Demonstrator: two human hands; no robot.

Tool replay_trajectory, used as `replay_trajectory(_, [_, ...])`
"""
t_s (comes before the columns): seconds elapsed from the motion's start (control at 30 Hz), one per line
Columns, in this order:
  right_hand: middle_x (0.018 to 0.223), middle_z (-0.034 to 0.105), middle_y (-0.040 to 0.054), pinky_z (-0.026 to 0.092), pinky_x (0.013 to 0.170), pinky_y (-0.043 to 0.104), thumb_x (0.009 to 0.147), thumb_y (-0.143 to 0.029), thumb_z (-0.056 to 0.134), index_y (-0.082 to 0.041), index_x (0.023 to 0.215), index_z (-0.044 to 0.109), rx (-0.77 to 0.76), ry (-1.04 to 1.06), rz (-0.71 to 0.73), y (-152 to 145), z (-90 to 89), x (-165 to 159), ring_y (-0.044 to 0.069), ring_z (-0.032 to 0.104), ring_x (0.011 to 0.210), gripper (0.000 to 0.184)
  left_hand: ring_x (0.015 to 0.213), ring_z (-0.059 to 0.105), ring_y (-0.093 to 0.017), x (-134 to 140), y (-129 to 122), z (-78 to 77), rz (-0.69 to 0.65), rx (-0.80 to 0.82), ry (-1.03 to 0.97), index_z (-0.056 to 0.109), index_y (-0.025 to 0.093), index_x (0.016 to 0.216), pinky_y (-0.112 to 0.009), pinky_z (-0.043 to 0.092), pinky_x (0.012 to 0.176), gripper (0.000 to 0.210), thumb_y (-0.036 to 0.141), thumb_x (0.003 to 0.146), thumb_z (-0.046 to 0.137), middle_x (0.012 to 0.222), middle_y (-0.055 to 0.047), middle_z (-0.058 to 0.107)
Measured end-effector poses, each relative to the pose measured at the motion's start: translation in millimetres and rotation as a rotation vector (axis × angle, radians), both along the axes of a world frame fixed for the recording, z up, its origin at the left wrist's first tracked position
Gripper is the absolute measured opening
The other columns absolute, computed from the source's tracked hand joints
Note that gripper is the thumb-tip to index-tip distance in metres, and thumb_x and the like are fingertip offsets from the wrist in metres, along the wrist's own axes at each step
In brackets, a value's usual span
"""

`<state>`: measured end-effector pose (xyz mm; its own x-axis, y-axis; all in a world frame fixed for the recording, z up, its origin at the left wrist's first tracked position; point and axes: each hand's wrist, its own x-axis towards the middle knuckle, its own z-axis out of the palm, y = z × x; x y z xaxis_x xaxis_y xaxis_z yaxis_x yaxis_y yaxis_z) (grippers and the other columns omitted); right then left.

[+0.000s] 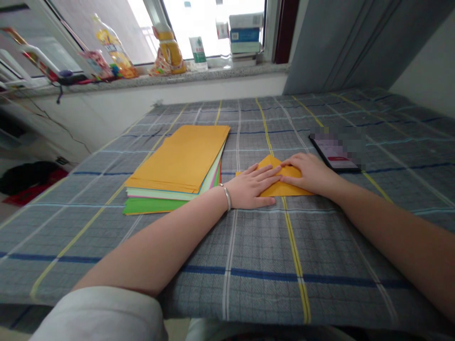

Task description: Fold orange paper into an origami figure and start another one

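A folded sheet of orange paper (284,189) lies on the plaid cloth, its upper edge forming a peak. My left hand (254,187) rests flat across its left part, fingers stretched out to the right. From the other side my right hand (307,174) presses on the paper with its fingertips, close to the left fingers. The right fingers are bent and somewhat apart, and they touch the paper from above. Both hands cover much of the sheet, so its left and right ends are partly hidden.
A stack of coloured paper (181,158), orange on top, lies left of my hands. A phone (336,151) lies at the right, partly pixelated. Bottles, a yellow jug (170,49) and boxes (245,35) stand on the windowsill. A grey curtain (341,42) hangs behind.
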<state>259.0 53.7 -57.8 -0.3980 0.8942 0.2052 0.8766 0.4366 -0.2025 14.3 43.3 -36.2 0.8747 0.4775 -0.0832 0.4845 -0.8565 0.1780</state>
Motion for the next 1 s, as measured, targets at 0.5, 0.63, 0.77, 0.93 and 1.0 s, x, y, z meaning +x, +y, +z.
replay_trajectory(0.5, [0.121,0.066,0.0117,0.043,0.099,0.048,0.088,-0.054,0.051,-0.022,0.120,0.067,0.003,-0.029,-0.010,-0.6,-1.2,0.8,0.032,0.057,0.113,0.049,0.153,0.005,-0.026,-5.4,2.8,0.0,-0.070,-0.012,-0.004,0.023,0.020,0.156,-0.048,0.004,0.124,0.071,0.055,0.097,0.042,0.164,-0.006,0.018])
replay_trajectory(0.63, [0.122,0.066,0.0129,0.043,0.101,0.048,0.086,-0.052,0.053,-0.018,0.124,0.066,-0.003,-0.046,0.003,-0.7,3.4,0.1,0.032,0.058,0.113,0.053,0.153,0.006,-0.027,-4.5,1.9,0.5,-0.061,0.003,-0.003,0.026,0.020,0.155,-0.047,0.005,0.124,0.069,0.054,0.097,0.042,0.164,-0.005,0.019])
replay_trajectory(0.77, [0.123,0.067,0.0114,0.044,0.101,0.047,0.081,-0.052,0.058,-0.020,0.126,0.065,-0.036,-0.021,0.036,2.3,8.7,3.1,0.031,0.059,0.114,0.055,0.153,0.010,-0.026,-4.0,1.3,1.8,-0.059,0.001,0.002,0.027,0.020,0.155,-0.047,0.006,0.124,0.068,0.053,0.097,0.042,0.164,-0.005,0.020])
replay_trajectory(0.93, [0.120,0.068,0.0107,0.044,0.102,0.048,0.077,-0.056,0.063,-0.023,0.122,0.067,-0.091,0.004,0.064,9.3,9.5,7.1,0.032,0.059,0.114,0.056,0.153,0.010,-0.026,-4.4,2.5,0.3,-0.070,0.004,-0.008,0.025,0.021,0.155,-0.048,0.006,0.124,0.068,0.053,0.098,0.041,0.163,-0.005,0.022])
replay_trajectory(1.0, [0.119,0.068,0.0099,0.045,0.100,0.048,0.074,-0.055,0.065,-0.024,0.117,0.068,-0.106,0.015,0.052,12.3,9.8,8.6,0.032,0.060,0.113,0.053,0.153,0.010,-0.026,-4.4,2.9,-0.2,-0.069,0.005,-0.005,0.024,0.022,0.155,-0.047,0.005,0.124,0.067,0.053,0.098,0.040,0.164,-0.005,0.020])
